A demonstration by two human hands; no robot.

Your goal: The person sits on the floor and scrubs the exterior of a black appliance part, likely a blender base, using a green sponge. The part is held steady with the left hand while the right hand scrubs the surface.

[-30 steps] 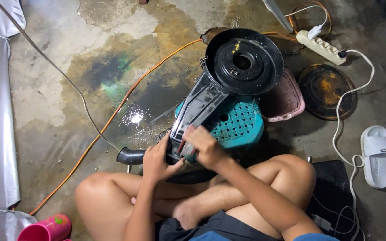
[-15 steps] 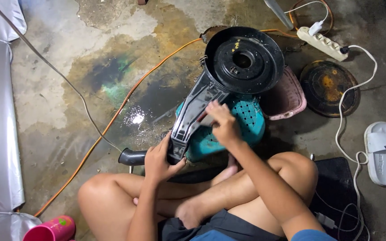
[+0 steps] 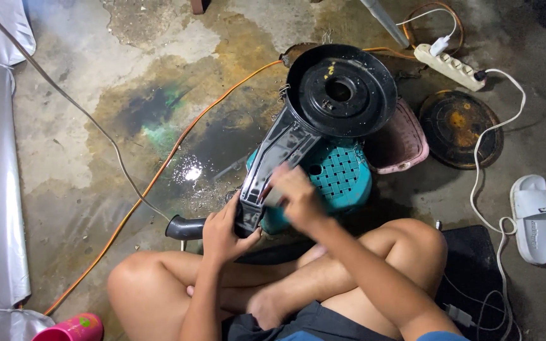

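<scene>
My left hand has its grip clamped on the near, narrow end of the black housing, by the black elbow pipe. My right hand rests on the neck just above; it's blurred, so I can't tell whether it's closed. From both grips the housing runs up and right, over the teal stool, to its round dish on the wet floor.
</scene>
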